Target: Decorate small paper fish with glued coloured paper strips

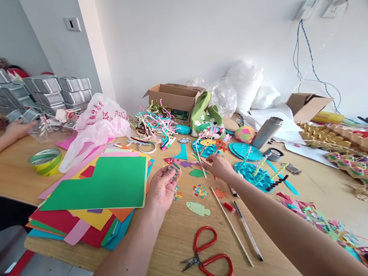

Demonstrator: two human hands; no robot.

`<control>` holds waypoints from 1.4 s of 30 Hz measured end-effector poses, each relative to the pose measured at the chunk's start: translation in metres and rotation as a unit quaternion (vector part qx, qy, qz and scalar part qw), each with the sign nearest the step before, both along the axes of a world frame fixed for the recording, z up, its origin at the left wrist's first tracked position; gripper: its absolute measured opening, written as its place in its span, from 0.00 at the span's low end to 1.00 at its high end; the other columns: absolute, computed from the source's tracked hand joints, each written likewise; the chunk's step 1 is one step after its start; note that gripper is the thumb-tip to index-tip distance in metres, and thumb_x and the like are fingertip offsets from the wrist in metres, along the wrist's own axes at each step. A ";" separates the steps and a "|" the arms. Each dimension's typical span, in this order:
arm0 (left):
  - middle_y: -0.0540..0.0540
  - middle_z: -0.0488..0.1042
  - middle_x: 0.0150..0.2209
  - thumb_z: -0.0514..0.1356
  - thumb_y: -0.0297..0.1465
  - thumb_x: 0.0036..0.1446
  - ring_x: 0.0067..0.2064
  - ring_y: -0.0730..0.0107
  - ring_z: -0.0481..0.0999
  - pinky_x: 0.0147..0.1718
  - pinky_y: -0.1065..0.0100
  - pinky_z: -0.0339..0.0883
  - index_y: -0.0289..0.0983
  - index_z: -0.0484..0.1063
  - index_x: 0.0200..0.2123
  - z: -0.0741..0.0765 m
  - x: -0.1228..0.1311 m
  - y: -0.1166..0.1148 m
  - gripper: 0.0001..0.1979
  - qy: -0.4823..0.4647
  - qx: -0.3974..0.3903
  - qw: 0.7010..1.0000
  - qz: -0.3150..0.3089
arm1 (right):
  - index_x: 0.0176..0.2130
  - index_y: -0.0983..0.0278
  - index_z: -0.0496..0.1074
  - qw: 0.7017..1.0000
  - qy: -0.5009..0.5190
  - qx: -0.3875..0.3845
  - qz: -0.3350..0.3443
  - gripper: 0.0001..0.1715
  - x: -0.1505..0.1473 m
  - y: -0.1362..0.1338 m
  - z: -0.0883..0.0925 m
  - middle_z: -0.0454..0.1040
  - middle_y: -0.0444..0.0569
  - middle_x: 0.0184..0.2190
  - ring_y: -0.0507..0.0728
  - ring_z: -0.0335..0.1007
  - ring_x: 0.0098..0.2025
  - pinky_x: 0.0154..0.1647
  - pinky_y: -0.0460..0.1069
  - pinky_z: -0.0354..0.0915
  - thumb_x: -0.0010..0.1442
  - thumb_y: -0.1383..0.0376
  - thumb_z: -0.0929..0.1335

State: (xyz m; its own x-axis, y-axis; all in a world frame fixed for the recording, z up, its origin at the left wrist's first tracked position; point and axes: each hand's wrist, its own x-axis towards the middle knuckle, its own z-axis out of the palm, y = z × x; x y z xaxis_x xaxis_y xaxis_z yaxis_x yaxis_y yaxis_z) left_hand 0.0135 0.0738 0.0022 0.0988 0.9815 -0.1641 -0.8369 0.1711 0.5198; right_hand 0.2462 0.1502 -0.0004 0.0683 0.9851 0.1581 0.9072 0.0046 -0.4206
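Observation:
My left hand (164, 188) pinches a small green striped paper cutout (174, 170) between thumb and fingers, above the table. My right hand (219, 168) is reaching down beside a thin wooden stick (200, 159); its fingers are bent together and their tips are partly hidden, so what they hold I cannot make out. Between and below the hands lie a dark green paper oval (196, 173), a pale green paper fish (197, 208), a multicoloured dotted cutout (200, 191) and an orange cutout (220, 192). Nearer me rest red-handled scissors (205, 255), a second stick (232, 227) and a pen (248, 231).
Stacked coloured paper (101, 187) and a roll of tape (46, 162) are on the left. Behind are pipe cleaners (154, 123), a green felt bag (205, 116) and a cardboard box (174, 94). A metal flask (267, 132) and egg cartons (350, 140) stand right. Another person's hand (20, 129) works far left.

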 end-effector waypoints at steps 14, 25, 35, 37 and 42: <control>0.47 0.77 0.30 0.69 0.22 0.40 0.36 0.72 0.77 0.46 0.68 0.68 0.33 0.74 0.28 0.003 0.001 -0.003 0.10 0.011 -0.004 1.000 -0.025 | 0.50 0.64 0.69 0.973 -0.178 -0.142 0.046 0.17 0.007 0.029 -0.006 0.71 0.51 0.50 0.57 0.71 0.46 0.46 0.56 0.69 0.64 0.59 0.66; 0.47 0.77 0.31 0.69 0.22 0.41 0.36 0.73 0.76 0.47 0.68 0.68 0.33 0.75 0.28 0.000 0.003 -0.003 0.08 0.011 0.008 1.000 -0.025 | 0.40 0.65 0.76 0.990 -0.096 -0.088 0.049 0.09 0.003 0.015 -0.002 0.75 0.56 0.43 0.62 0.71 0.49 0.49 0.55 0.64 0.58 0.71 0.68; 0.47 0.77 0.30 0.71 0.23 0.37 0.34 0.72 0.76 0.39 0.71 0.68 0.32 0.75 0.29 0.000 0.003 -0.004 0.12 0.023 0.000 0.999 -0.025 | 0.39 0.64 0.76 0.900 0.346 -0.165 0.208 0.22 -0.063 -0.067 0.017 0.79 0.49 0.37 0.56 0.74 0.38 0.38 0.49 0.67 0.52 0.51 0.71; 0.47 0.77 0.30 0.71 0.24 0.37 0.32 0.72 0.75 0.35 0.71 0.67 0.33 0.75 0.30 0.001 0.003 -0.006 0.13 0.027 -0.002 0.999 -0.036 | 0.35 0.65 0.75 0.843 0.464 -0.203 0.181 0.24 -0.081 -0.083 0.016 0.78 0.47 0.33 0.55 0.74 0.35 0.38 0.49 0.67 0.41 0.53 0.78; 0.48 0.76 0.28 0.73 0.27 0.33 0.29 0.73 0.74 0.28 0.73 0.63 0.33 0.74 0.29 0.005 0.004 -0.009 0.16 0.058 0.019 0.998 -0.009 | 0.31 0.65 0.71 0.788 0.575 -0.212 0.059 0.28 -0.111 -0.095 0.014 0.76 0.43 0.25 0.51 0.72 0.26 0.32 0.48 0.69 0.31 0.58 0.81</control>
